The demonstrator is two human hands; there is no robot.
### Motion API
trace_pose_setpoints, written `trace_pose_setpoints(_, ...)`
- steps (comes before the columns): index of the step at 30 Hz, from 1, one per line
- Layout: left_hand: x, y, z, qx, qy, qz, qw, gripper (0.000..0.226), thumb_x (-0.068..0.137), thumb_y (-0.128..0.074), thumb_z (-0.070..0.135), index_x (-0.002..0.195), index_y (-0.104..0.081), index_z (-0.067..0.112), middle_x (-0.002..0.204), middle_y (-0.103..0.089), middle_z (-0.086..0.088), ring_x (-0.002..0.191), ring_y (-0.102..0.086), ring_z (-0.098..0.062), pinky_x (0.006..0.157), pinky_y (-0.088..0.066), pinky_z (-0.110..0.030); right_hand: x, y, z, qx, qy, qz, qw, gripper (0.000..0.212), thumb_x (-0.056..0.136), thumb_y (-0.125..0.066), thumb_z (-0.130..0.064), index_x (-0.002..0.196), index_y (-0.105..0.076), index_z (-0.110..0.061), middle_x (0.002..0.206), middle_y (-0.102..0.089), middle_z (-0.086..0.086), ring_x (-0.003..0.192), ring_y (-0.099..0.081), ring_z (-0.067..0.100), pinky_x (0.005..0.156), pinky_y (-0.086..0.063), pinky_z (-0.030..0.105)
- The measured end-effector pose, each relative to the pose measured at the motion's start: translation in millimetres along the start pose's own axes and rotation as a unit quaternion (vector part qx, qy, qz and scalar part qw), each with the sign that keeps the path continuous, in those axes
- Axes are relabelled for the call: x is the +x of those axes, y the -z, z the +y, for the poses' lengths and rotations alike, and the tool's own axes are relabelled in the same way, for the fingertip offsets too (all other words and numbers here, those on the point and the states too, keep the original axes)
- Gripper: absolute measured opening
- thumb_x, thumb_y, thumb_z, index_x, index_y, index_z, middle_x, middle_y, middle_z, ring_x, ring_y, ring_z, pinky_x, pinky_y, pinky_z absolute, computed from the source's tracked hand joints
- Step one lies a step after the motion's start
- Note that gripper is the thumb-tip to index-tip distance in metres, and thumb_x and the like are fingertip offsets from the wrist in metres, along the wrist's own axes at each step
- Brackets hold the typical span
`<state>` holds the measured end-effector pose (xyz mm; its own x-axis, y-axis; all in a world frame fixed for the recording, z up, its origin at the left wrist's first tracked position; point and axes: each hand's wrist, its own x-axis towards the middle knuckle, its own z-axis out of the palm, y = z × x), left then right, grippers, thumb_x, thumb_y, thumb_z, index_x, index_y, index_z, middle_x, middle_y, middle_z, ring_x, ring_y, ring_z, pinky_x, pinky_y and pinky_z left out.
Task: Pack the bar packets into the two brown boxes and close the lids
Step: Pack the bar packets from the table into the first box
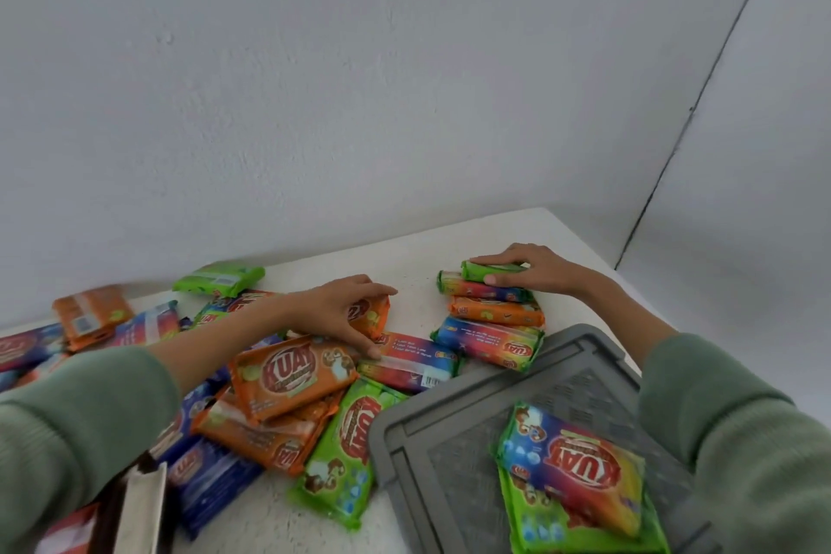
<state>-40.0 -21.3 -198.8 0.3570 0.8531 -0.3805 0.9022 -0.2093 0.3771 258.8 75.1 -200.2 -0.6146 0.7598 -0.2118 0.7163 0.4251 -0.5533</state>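
Many bright bar packets lie scattered on a white table (pixel 418 270). My left hand (pixel 332 310) grips a small orange packet (pixel 377 319) at the middle of the table, thumb below and fingers over its top. My right hand (pixel 539 270) grips a green packet (pixel 492 270) at the far end of a short row of packets, which includes an orange one (pixel 494 313) and a rainbow-coloured one (pixel 490 340). A large orange packet (pixel 288 378) tops the heap under my left forearm. No brown box is plainly in view.
A grey plastic tray (pixel 449 427) sits at the lower right with a green and rainbow packet (pixel 580 477) on it. A lone green packet (pixel 220 279) lies by the wall. A brown and white edge (pixel 139 504) shows at the lower left. Walls close the table's far side.
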Motion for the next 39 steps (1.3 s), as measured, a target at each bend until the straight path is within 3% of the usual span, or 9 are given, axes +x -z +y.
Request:
trace_pose_setpoints(3,-2.0,6.8,-5.8,0.008,0.002,-0.002,1.0,0.105,0.05,-0.064,0.078,0.14,-0.029,0.036,0.132,-0.041,0.007,0.118,-0.039,-0.01,0.1,-0.035,-0.03,-0.2,6.2,-5.9,-0.005,-0.011,-0.045,0.999,0.064,0.076,-0.047,-0.057,0.137,-0.04,-0.036,0.137,-0.048,0.002,0.124,-0.043,0.022,0.099,-0.031,0.03)
trace_pose_setpoints(5,-1.2,10.0,-7.7,0.01,-0.001,0.026,1.0,0.083,0.066,-0.075,0.051,0.137,-0.038,0.027,0.135,-0.047,0.002,0.121,-0.044,-0.014,0.101,-0.036,-0.03,2.5,9.1,-8.5,-0.009,-0.018,-0.063,0.998,0.055,0.087,-0.053,-0.049,0.138,-0.039,-0.035,0.139,-0.048,-0.001,0.123,-0.046,0.021,0.1,-0.034,0.031)
trace_pose_setpoints(7,-1.7,11.8,-8.3,0.018,-0.008,0.047,0.999,0.078,0.067,-0.079,0.042,0.134,-0.045,0.023,0.13,-0.053,0.0,0.117,-0.048,-0.014,0.099,-0.039,-0.028,4.3,10.6,-10.5,-0.023,-0.017,-0.052,0.998,0.048,0.089,-0.054,-0.041,0.136,-0.042,-0.036,0.135,-0.053,-0.001,0.118,-0.05,0.019,0.095,-0.037,0.028)
trace_pose_setpoints(11,-6.4,15.1,-3.7,0.083,-0.04,0.082,0.992,0.093,0.055,-0.062,0.069,0.132,-0.05,0.018,0.116,-0.06,-0.002,0.101,-0.055,-0.012,0.088,-0.042,-0.024,4.4,4.7,-22.6,-0.052,-0.001,0.027,0.998,0.046,0.086,-0.057,-0.045,0.13,-0.05,-0.037,0.121,-0.062,0.001,0.097,-0.05,0.014,0.078,-0.038,0.023)
trace_pose_setpoints(16,-22.3,38.4,10.0,0.072,-0.075,0.223,0.969,0.081,0.06,-0.078,0.047,0.129,-0.054,0.013,0.112,-0.061,-0.006,0.099,-0.057,-0.018,0.081,-0.035,-0.016,-1.8,5.1,-71.0,-0.044,0.053,0.119,0.99,0.049,0.082,-0.063,-0.044,0.129,-0.05,-0.04,0.103,-0.057,0.0,0.1,-0.053,0.021,0.08,-0.04,0.032)
trace_pose_setpoints(21,-82.7,73.5,12.9,0.094,-0.062,0.285,0.952,0.094,0.051,-0.057,0.068,0.127,-0.056,0.013,0.107,-0.062,-0.005,0.092,-0.056,-0.014,0.078,-0.036,-0.016,-2.4,9.9,-153.8,-0.081,0.126,0.127,0.98,0.059,0.075,-0.072,-0.042,0.13,-0.049,-0.04,0.105,-0.057,0.006,0.099,-0.054,0.025,0.087,-0.047,0.04)
trace_pose_setpoints(31,-275.0,64.4,-25.4,0.108,0.025,0.331,0.937,0.087,0.054,-0.06,0.066,0.121,-0.061,0.009,0.102,-0.067,-0.007,0.087,-0.062,-0.018,0.081,-0.045,-0.022,-37.9,-44.9,-327.0,-0.083,0.276,0.062,0.956,0.068,0.07,-0.076,-0.041,0.131,-0.046,-0.041,0.118,-0.056,-0.001,0.098,-0.047,0.01,0.091,-0.045,0.036)
trace_pose_setpoints(36,-348.4,37.3,-37.6,0.09,0.063,0.307,0.946,0.086,0.051,-0.062,0.066,0.119,-0.063,0.013,0.1,-0.067,-0.002,0.089,-0.062,-0.016,0.08,-0.047,-0.028,-61.5,-84.8,-389.7,-0.113,0.311,-0.005,0.944,0.076,0.067,-0.076,-0.046,0.134,-0.041,-0.045,0.115,-0.057,0.002,0.096,-0.049,0.012,0.093,-0.045,0.035)
trace_pose_setpoints(39,-374.6,17.5,-46.3,0.089,0.08,0.269,0.956,0.085,0.051,-0.061,0.067,0.122,-0.061,0.02,0.1,-0.066,0.002,0.088,-0.059,-0.011,0.079,-0.048,-0.019,-74.8,-111.0,-408.4,-0.139,0.319,-0.034,0.937,0.073,0.068,-0.077,-0.043,0.133,-0.044,-0.04,0.113,-0.055,-0.002,0.098,-0.048,0.012,0.089,-0.043,0.031)
